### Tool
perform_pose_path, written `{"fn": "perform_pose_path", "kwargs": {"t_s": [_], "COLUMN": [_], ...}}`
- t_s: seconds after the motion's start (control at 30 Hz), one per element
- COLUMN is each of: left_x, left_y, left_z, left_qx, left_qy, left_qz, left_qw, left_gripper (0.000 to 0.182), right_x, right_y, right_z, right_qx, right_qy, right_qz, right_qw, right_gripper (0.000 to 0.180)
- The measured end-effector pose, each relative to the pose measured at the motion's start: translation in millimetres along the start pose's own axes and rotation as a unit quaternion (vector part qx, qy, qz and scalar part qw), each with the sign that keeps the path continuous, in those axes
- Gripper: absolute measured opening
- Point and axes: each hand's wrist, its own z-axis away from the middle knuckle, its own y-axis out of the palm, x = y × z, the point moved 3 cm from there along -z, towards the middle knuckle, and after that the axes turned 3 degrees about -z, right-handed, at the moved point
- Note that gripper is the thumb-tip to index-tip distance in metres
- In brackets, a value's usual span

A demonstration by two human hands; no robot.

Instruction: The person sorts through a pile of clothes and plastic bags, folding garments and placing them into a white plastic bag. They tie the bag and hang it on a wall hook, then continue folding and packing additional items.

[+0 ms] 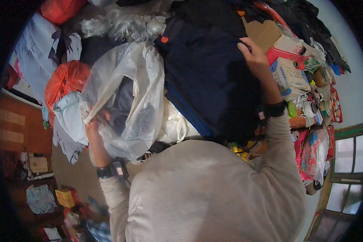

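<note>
My left hand (97, 125) is shut on the gathered edge of a clear plastic bag (148, 75), close to a knot in its film. Through the bag's wide mouth grey-blue cloth (121, 96) shows. My right hand (255, 59) touches the upper right edge of dark navy clothing (202, 69); whether the fingers pinch the fabric cannot be told. This clothing lies spread in front of me, with a blue stripe along its lower left edge and a small orange tag. A white plastic bag (174, 119) with tied handles sits between the clear bag and the clothing.
Red plastic bags (67, 77), light blue cloth (69, 110) and a grey-blue garment (39, 54) lie at left. Crumpled clear plastic (121, 24) is heaped behind. On the right are an open cardboard box (264, 33), an Omron box (290, 77), thread spools (310, 109) and a filled plastic bag (314, 154).
</note>
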Motion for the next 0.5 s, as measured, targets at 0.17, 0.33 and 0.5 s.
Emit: {"fn": "perform_pose_path", "kwargs": {"t_s": [0.17,0.33,0.5], "left_x": [-1.6,-5.3,-1.4], "left_y": [-2.8,-0.7,-5.6], "left_z": [0.8,0.6,0.8], "left_qx": [-0.049,-0.010,-0.020], "left_qy": [-0.017,-0.005,-0.034], "left_qz": [0.011,-0.012,-0.018], "left_qw": [0.999,1.000,0.999], "left_gripper": [0.036,0.035,0.034], "right_x": [5.4,21.8,43.9], "right_y": [-7.7,-19.8,-27.2], "right_z": [9.6,9.9,22.4], "right_qx": [0.058,0.038,0.078], "right_qy": [0.110,0.144,0.093], "right_qz": [-0.225,-0.309,-0.227], "right_qw": [0.966,0.939,0.966], "right_gripper": [0.033,0.035,0.030]}}
